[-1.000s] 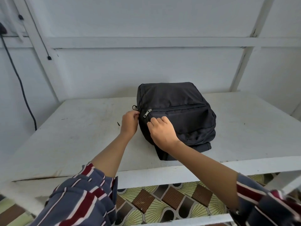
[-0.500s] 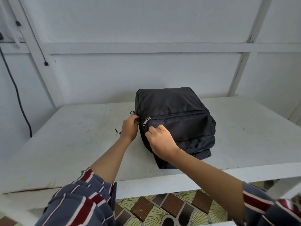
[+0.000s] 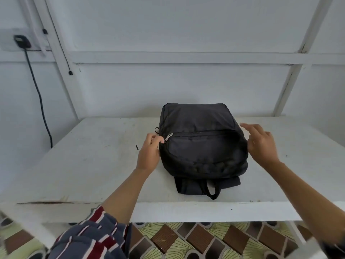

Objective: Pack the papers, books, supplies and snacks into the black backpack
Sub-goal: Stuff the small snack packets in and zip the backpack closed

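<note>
Black fabric backpack (image 3: 203,146): lies flat at the middle of the white painted wooden table (image 3: 93,161), front pocket up, top end toward the near edge. A black carry loop (image 3: 211,190) and part of the straps stick out there. The pocket zip is drawn closed, with its silver zipper pull (image 3: 168,137) at the left end. The inside is hidden, and the main compartment's opening cannot be made out.

Left hand (image 3: 149,154): fingers curled together on the backpack's left edge, just beside the zipper pull, holding the fabric. The fingertips are partly tucked against the bag. The striped sleeve (image 3: 89,238) is cut off at the bottom edge.

Right hand (image 3: 261,144): fingers spread apart and straight, holding nothing, at the backpack's right side. It is blurred, so contact with the bag cannot be judged. The forearm runs out at the lower right corner.

Surroundings: a black cable (image 3: 40,101) hangs from a black plug (image 3: 22,41) on the white wall, and patterned floor tiles (image 3: 186,240) show below the table.

Change since half a second ago: the right hand then lay on the front pocket near the zip and has since come off to the right. The left hand keeps its place. The backpack has not shifted. The carry loop, then covered by the right forearm, is now exposed.
</note>
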`<act>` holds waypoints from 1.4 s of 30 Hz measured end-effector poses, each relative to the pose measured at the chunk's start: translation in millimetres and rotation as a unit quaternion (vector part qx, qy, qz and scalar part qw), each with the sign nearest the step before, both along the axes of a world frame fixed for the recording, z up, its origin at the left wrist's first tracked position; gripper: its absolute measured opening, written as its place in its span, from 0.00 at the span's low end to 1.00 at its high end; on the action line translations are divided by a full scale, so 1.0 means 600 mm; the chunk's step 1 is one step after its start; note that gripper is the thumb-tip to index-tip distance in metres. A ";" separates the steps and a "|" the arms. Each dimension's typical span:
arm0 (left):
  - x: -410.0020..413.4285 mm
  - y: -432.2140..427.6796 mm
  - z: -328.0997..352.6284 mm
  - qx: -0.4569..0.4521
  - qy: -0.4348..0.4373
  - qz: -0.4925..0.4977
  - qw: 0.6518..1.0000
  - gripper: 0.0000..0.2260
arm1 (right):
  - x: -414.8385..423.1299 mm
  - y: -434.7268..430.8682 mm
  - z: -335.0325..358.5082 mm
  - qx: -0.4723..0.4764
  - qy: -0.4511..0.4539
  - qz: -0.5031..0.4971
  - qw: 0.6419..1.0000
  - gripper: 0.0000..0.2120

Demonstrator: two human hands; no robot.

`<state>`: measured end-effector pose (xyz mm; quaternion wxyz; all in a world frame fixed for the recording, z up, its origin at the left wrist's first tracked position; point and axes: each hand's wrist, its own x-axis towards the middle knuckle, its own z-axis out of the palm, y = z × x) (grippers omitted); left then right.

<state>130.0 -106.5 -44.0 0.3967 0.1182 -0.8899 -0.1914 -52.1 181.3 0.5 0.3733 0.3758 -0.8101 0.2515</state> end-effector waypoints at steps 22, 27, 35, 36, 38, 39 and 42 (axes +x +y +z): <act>0.016 0.054 0.031 -0.222 -0.018 -0.051 0.974 0.09 | -0.007 0.031 -0.021 0.077 0.069 0.178 0.979 0.10; 0.007 0.080 0.034 -0.292 0.058 0.015 0.955 0.07 | 0.002 0.016 -0.039 0.043 0.204 0.147 0.967 0.07; 0.020 0.065 0.012 -0.341 0.029 -0.073 0.937 0.09 | -0.018 0.050 -0.068 0.105 0.250 0.198 0.942 0.10; 0.027 0.058 0.006 -0.328 0.014 -0.093 0.940 0.07 | -0.022 0.057 -0.072 0.121 0.233 0.208 0.942 0.13; 0.045 0.039 -0.012 -0.308 -0.035 -0.123 0.943 0.13 | -0.033 0.075 -0.085 0.185 0.189 0.205 0.942 0.24; 0.053 0.031 -0.020 -0.307 -0.067 -0.124 0.941 0.17 | -0.039 0.082 -0.090 0.222 0.171 0.194 0.940 0.30; 0.060 0.020 -0.025 -0.342 -0.112 -0.117 0.925 0.25 | -0.047 0.082 -0.098 0.273 0.162 0.164 0.934 0.31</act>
